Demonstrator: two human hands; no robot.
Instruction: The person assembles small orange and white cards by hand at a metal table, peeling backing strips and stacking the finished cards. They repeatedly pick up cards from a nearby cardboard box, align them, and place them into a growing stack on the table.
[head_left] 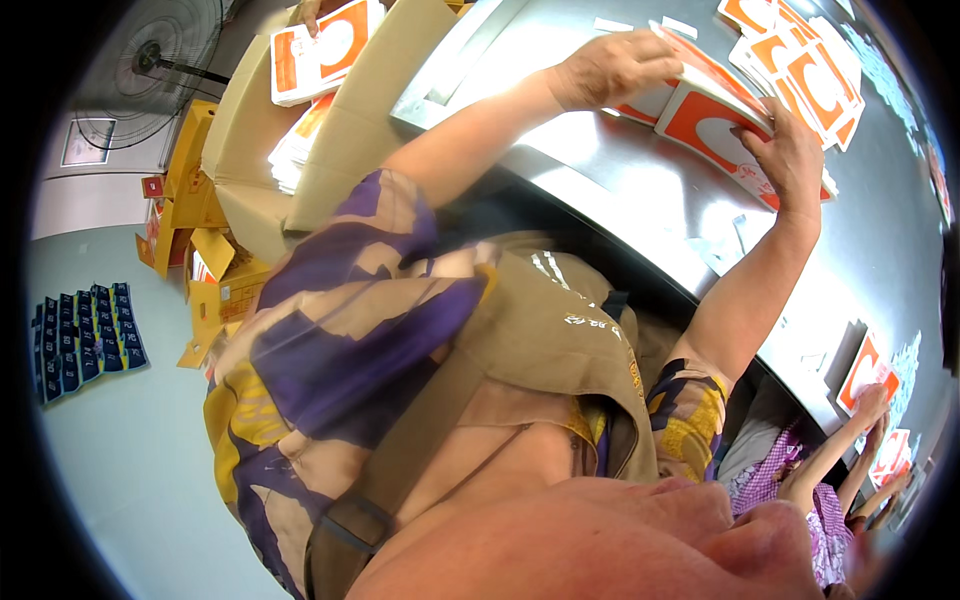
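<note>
Over the metal table, my left hand [618, 70] has its fingers closed at the upper left end of a flat orange-and-white printed packet, its exact grip partly hidden. My right hand [790, 158] grips the right end of the same packets [715, 135], its thumb on the white face and its fingers behind. The packets stand tilted on edge, and a gap shows between an upper orange sheet and the one below. Beyond my right hand lies a loose pile of similar packets [800, 75].
An open cardboard carton [345, 125] with stacked packets stands left of the table [610, 185]; another person's hand reaches in at its top. Yellow cartons [225, 290] and a fan [150, 55] are farther left. Co-workers' hands [875, 405] hold packets at the lower right.
</note>
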